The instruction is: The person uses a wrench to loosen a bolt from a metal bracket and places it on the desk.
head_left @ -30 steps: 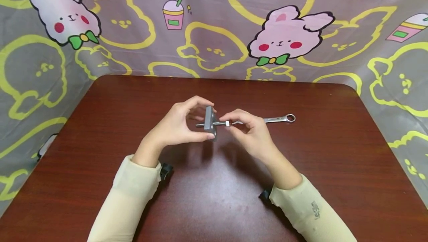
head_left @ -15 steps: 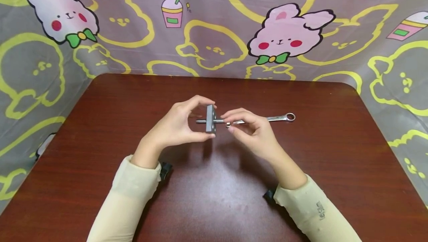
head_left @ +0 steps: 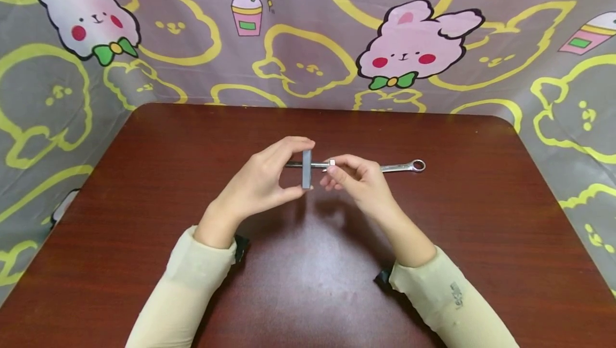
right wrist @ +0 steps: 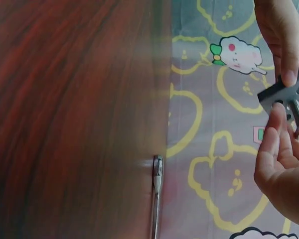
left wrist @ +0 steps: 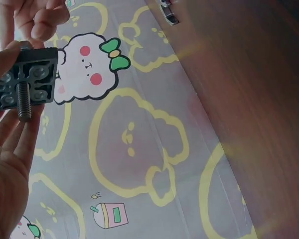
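A small grey rectangular plate (head_left: 307, 169) is held by its top and bottom edges between the fingers and thumb of my left hand (head_left: 255, 183). It stands upright, almost edge-on in the head view. Through it runs a metal bolt (head_left: 318, 165); its threaded end (left wrist: 24, 104) sticks out on the recessed side of the plate. On the right, my right hand (head_left: 362, 183) pinches the bolt by its hex head (head_left: 332, 163), thumb in front and fingers behind. The right wrist view shows round holes in the plate (right wrist: 284, 94) beside the bolt shank.
On the dark red-brown table (head_left: 308, 284) behind my right hand lies a combination wrench (head_left: 399, 168), its ring end pointing right and its other end hidden by the hand. A patterned curtain (head_left: 308, 32) closes off the back and sides.
The plate has shifted slightly right and turned more edge-on. My right hand has changed its hold, its thumb now on the bolt head, which sits higher in view. The wrench has stayed put.
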`<state>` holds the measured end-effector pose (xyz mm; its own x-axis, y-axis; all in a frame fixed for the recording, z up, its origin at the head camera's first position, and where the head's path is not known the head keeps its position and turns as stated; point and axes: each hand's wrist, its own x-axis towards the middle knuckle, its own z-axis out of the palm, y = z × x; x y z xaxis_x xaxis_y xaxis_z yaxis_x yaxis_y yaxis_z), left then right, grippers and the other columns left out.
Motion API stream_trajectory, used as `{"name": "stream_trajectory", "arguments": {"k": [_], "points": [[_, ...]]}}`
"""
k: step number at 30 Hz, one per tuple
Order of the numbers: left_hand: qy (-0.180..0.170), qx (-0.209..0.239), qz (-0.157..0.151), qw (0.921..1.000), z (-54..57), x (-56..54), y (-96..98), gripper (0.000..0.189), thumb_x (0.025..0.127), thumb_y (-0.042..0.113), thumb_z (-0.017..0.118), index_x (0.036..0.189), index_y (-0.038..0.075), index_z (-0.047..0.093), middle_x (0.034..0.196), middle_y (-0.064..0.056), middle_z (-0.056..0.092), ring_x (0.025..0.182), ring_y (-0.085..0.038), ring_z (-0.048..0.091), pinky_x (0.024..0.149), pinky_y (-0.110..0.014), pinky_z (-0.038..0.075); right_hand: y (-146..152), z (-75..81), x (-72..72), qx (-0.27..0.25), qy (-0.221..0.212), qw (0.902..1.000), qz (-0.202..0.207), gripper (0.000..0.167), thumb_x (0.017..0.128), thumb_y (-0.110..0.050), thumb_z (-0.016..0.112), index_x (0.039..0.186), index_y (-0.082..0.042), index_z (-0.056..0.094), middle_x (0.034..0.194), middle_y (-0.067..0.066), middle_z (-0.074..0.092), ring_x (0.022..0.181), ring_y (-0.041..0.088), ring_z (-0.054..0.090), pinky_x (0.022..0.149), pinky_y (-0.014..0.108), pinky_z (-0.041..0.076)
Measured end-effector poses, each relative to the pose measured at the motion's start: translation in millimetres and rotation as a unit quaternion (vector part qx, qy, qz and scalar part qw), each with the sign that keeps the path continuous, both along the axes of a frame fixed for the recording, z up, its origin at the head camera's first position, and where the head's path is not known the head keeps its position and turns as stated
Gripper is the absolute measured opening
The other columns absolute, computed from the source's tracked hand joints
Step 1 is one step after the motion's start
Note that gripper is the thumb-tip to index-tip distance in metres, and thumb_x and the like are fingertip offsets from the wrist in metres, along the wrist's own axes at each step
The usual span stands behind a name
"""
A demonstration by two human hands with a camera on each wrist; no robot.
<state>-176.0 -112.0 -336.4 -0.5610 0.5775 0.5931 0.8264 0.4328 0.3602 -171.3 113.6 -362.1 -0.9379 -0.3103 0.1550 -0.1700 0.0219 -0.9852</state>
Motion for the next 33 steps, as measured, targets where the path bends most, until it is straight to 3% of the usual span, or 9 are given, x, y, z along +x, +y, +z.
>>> {"name": "stream_trajectory", "arguments": {"k": [4,7,11,15,18,21,27,30,33], "points": [[0.013,-0.003,0.001,0.9999,0.0,-1.3,0.3,0.067,0.071,0.003,0.084,0.129,-0.003,0.053,0.128,-0.015,0.061,0.121,-0.025,0.059,0.105,-0.033,0.049,-3.2,1.5,-0.3,-0.033,0.005,0.9994,-0.012,0.022,0.095,0.001,0.061,0.112,0.015,0.063,0.077,-0.004,0.073,0.072,0.012,0.071,0.073,0.035,0.062],[0.013,-0.005,0.007,0.9999,0.7,-2.8,0.1,0.067,0.071,0.009,0.086,0.129,-0.002,0.054,0.126,-0.014,0.062,0.114,-0.023,0.062,0.098,-0.034,0.053,-3.5,3.3,0.6,-0.029,0.026,0.9989,-0.026,0.025,0.090,0.005,0.065,0.115,0.012,0.065,0.081,-0.011,0.072,0.078,0.007,0.069,0.074,0.029,0.061],[-0.020,0.006,0.015,0.9997,1.5,-3.3,-1.3,0.069,0.070,0.020,0.089,0.128,0.002,0.056,0.120,-0.009,0.065,0.098,-0.020,0.064,0.084,-0.034,0.056,-2.9,3.3,2.3,-0.014,0.079,0.9962,-0.033,0.027,0.084,0.011,0.069,0.111,0.009,0.067,0.089,-0.014,0.070,0.083,0.003,0.063,0.072,0.020,0.058],[-0.058,0.019,0.019,0.9979,2.1,-3.3,-3.0,0.072,0.068,0.027,0.090,0.127,0.005,0.057,0.117,-0.003,0.067,0.096,-0.018,0.065,0.084,-0.035,0.056,-2.4,1.5,2.8,-0.048,0.131,0.9902,0.005,0.020,0.083,0.018,0.065,0.101,0.011,0.066,0.098,-0.003,0.068,0.090,0.008,0.064,0.078,0.022,0.059],[-0.068,0.025,0.021,0.9972,2.6,-3.3,-3.6,0.073,0.067,0.029,0.090,0.128,0.007,0.057,0.117,-0.003,0.068,0.099,-0.016,0.066,0.087,-0.035,0.055,-1.0,1.5,3.2,-0.073,0.148,0.9858,0.031,0.014,0.084,0.019,0.062,0.094,0.012,0.066,0.104,0.004,0.067,0.099,0.013,0.064,0.083,0.023,0.058],[-0.071,0.028,0.021,0.9969,2.2,-3.8,-3.8,0.073,0.067,0.028,0.091,0.128,0.007,0.057,0.118,-0.004,0.068,0.100,-0.015,0.066,0.086,-0.036,0.056,1.8,3.0,4.2,-0.092,0.144,0.9845,0.040,0.012,0.085,0.018,0.060,0.091,0.009,0.067,0.107,0.004,0.068,0.106,0.018,0.063,0.085,0.023,0.057],[-0.086,0.029,0.009,0.9958,0.3,-3.3,-2.3,0.070,0.070,0.023,0.089,0.129,0.007,0.056,0.120,-0.003,0.067,0.100,-0.012,0.065,0.084,-0.032,0.057,6.1,4.7,4.9,-0.134,0.121,0.9821,0.054,0.029,0.087,0.012,0.058,0.093,-0.012,0.073,0.102,0.002,0.072,0.105,0.020,0.064,0.088,0.027,0.054],[-0.084,0.030,0.004,0.9960,-0.4,-2.7,-1.9,0.069,0.070,0.020,0.088,0.129,0.006,0.056,0.120,-0.005,0.066,0.102,-0.012,0.065,0.084,-0.028,0.058,6.0,6.6,5.6,-0.147,0.104,0.9826,0.042,0.026,0.088,0.010,0.056,0.097,-0.009,0.072,0.102,0.003,0.073,0.105,0.020,0.065,0.089,0.028,0.054],[-0.070,0.029,0.006,0.9971,0.2,-2.5,-1.5,0.068,0.070,0.019,0.088,0.129,0.005,0.056,0.122,-0.007,0.066,0.102,-0.015,0.064,0.084,-0.031,0.057,6.5,7.1,4.1,-0.120,0.071,0.9903,-0.004,0.017,0.093,0.005,0.056,0.104,0.001,0.069,0.100,-0.001,0.073,0.100,0.015,0.067,0.089,0.026,0.055]]}}
